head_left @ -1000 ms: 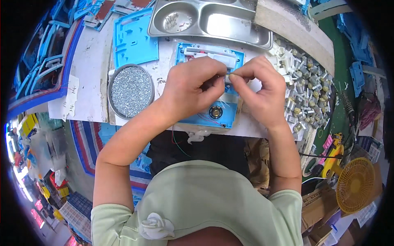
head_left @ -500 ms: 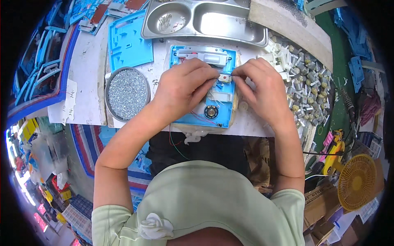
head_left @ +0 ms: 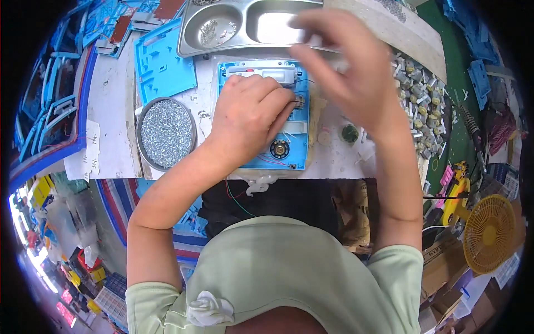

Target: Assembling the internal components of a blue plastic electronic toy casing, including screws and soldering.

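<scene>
A blue plastic housing point(head_left: 301, 149) lies open on the table in front of me. It holds a grey-white compartment point(head_left: 272, 75) across its far end, a round speaker point(head_left: 280, 148) near its front edge and thin wires. My left hand point(head_left: 250, 108) rests over the housing, its fingers bent and pressed together beside a small metal part point(head_left: 299, 102) at the right side. What its fingertips pinch is hidden. My right hand point(head_left: 350, 69) is raised off the housing, smeared by motion, thumb and forefinger apart with nothing visible between them. It hangs near the right end of the steel tray point(head_left: 244, 25).
A round bowl of small screws point(head_left: 166, 133) stands left of the housing. Beyond it lies a blue panel point(head_left: 167, 64). Small motors with white parts point(head_left: 425, 106) are heaped at the right, near a small round green item point(head_left: 349, 133). A yellow fan point(head_left: 489, 234) stands at the lower right.
My right hand has let go of the small part and moved up toward the steel tray, its fingers parting. My left hand stays at the part. The whole view has shifted slightly.
</scene>
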{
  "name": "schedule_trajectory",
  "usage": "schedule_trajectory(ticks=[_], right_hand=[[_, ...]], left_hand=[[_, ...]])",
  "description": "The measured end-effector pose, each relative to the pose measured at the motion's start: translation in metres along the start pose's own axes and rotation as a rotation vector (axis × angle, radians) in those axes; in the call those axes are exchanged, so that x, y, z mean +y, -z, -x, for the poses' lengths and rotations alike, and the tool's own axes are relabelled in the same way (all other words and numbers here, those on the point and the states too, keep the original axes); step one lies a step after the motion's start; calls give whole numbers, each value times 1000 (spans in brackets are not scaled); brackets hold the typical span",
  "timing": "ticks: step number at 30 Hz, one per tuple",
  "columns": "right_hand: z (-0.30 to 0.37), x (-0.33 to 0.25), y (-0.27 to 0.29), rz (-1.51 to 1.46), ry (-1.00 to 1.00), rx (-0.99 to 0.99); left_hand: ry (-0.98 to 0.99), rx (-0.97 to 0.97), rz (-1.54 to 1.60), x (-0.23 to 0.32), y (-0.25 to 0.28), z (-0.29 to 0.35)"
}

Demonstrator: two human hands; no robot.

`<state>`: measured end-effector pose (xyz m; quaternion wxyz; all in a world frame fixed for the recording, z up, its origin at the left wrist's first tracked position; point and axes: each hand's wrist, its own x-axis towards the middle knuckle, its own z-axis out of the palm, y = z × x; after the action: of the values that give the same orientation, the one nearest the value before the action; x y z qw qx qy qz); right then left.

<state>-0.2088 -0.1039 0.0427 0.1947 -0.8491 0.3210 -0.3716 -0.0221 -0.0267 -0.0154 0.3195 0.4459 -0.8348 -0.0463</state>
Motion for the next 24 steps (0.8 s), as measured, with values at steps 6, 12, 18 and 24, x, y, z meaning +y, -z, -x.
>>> schedule_trajectory(ticks=[6,12,18,24], right_hand=[[142,9,85,-109,-593,671],[219,30,135,-356,-928,932],[218,100,186,-406,-755,1071],[222,99,206,-36,-858,1274]], left_hand=[[11,45,-44,2,1,2],[7,44,-53,4,0,-2],[3,51,-59,4,-2,-3],[5,25,-50,5,-1,-5]])
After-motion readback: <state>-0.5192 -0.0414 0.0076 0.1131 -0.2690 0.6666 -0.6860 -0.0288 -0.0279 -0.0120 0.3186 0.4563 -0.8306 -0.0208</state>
